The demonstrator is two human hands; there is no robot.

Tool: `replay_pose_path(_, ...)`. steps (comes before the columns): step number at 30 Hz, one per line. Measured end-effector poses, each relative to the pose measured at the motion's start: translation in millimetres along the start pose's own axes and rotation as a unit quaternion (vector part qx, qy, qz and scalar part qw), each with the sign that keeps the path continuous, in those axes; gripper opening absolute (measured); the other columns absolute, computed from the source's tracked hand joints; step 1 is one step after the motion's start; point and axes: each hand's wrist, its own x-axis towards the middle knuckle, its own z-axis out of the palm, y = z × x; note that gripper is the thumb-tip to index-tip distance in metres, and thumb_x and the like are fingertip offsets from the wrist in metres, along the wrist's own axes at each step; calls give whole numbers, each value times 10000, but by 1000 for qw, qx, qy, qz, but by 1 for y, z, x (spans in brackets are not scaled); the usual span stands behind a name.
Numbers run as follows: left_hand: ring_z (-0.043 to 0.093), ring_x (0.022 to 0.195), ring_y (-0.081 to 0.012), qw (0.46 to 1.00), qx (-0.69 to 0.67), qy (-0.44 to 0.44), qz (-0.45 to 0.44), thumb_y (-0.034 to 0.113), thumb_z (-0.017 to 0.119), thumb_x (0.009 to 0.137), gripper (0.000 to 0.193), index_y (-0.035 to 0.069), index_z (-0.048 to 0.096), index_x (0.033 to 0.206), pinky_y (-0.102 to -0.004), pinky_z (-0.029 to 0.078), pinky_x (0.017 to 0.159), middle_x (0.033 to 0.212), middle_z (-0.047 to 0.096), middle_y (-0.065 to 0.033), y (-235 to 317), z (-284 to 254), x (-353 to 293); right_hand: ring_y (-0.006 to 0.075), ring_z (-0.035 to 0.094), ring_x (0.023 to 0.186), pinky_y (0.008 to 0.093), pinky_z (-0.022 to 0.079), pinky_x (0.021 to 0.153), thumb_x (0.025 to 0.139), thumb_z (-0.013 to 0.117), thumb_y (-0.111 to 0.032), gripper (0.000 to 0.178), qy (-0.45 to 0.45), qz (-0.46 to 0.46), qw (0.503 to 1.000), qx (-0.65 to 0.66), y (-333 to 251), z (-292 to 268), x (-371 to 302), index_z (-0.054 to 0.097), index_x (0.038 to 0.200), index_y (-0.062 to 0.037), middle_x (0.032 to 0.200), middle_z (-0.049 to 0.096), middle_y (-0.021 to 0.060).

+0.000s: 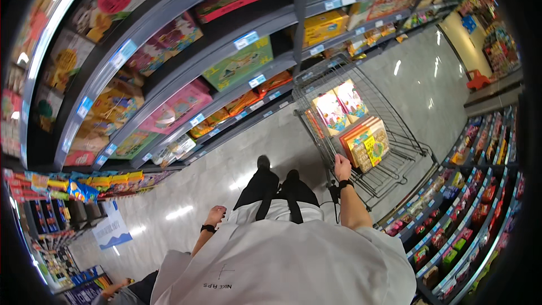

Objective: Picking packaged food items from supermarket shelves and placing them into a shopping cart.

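Observation:
My right hand (342,168), a dark band on its wrist, is closed on the near edge of a wire shopping cart (389,101). Inside the cart lie white boxes (351,101) with colourful pictures. Closer to my right hand, a stack of flat packs (368,148) with a yellow label rests in the cart. My left hand (215,214) hangs beside my hip, also banded at the wrist. Its fingers are loosely curled, and nothing shows in them.
Tall shelves (271,20) of boxed goods run along the left and front. Curved racks (460,209) of small packets stand on the right. Grey shiny floor (415,68) stretches beyond the cart. Another person's hand (116,288) shows at the lower left, near a white-blue sign (112,227).

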Motion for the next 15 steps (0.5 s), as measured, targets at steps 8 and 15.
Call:
replay_pose_path(8, 648, 834, -155, 998, -44, 31, 29, 336, 633, 881, 348, 107, 650, 1143, -311, 503, 634, 969, 691, -44, -25, -29, 1, 351, 666, 1001, 411, 478, 888, 936, 614, -411, 427, 1, 177, 984, 28, -25, 24, -36, 713, 1118, -38, 1070, 719, 167)
replay_pose_path(15, 657, 832, -159, 999, 4, 1, 47, 353, 642, 888, 393, 94, 644, 1183, -301, 508, 619, 1000, 701, -60, -68, -96, 40, 316, 668, 1032, 470, 324, 1031, 881, 623, -510, 437, 45, 221, 974, -20, -45, 51, -85, 766, 1073, -144, 1024, 742, 115)
